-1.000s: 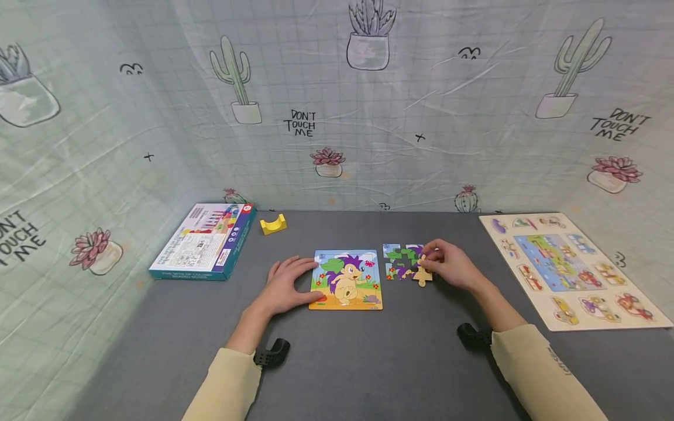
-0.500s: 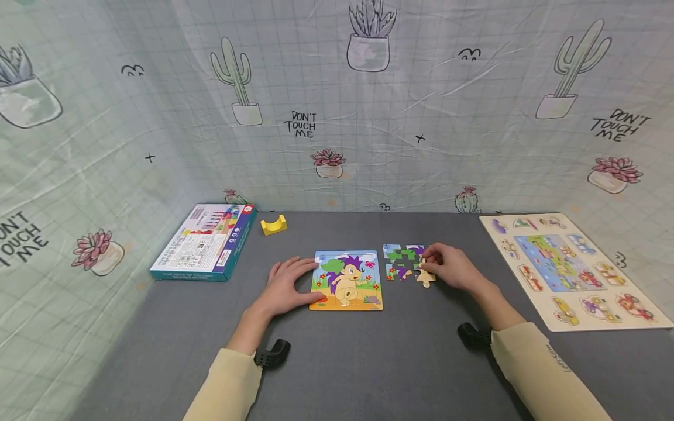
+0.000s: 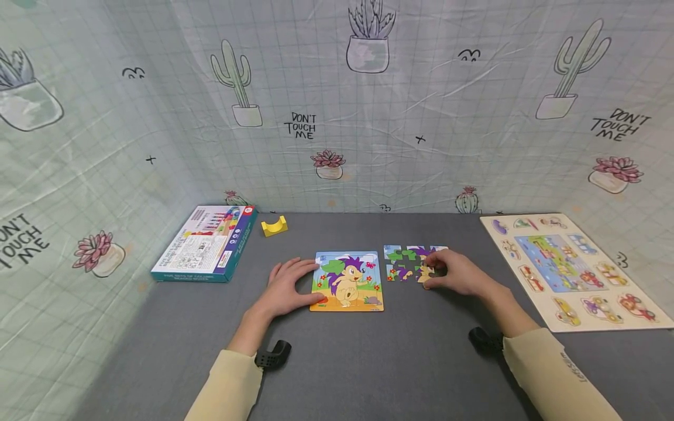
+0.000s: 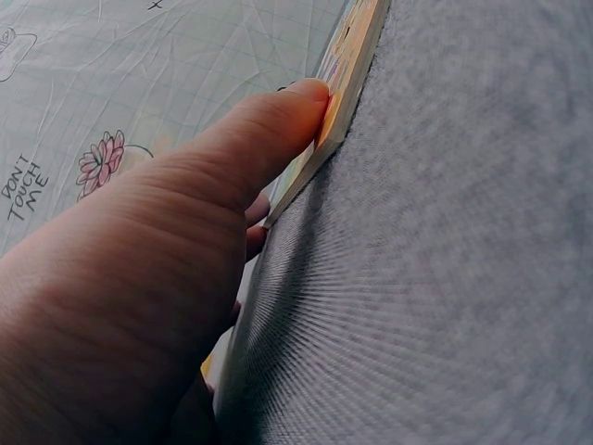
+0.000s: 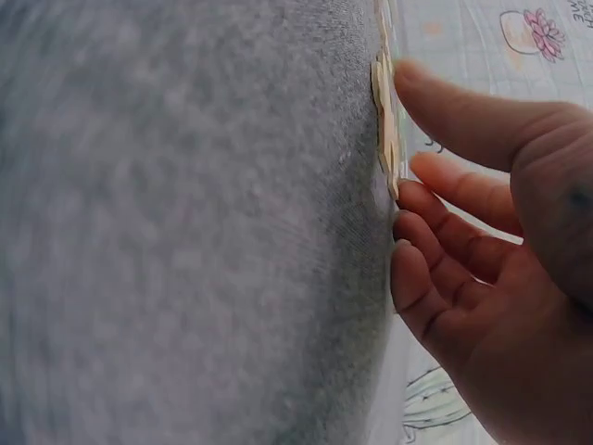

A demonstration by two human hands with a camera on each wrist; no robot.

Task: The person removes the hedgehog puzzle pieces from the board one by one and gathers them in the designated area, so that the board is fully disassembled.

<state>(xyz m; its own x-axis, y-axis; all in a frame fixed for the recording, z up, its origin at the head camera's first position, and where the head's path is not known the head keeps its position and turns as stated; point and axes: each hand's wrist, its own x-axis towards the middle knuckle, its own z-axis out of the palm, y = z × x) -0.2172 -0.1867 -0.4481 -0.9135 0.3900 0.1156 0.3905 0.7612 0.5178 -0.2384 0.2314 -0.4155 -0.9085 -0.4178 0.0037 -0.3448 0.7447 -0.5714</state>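
Cream puzzle piece point(image 3: 424, 273) lies between pinching right fingers point(image 3: 440, 256); spread left fingers point(image 3: 302, 269) touch hedgehog board point(image 3: 347, 283).

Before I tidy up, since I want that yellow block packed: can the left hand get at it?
Probably yes: the yellow block lies beyond the left hand, with nothing visible between them.
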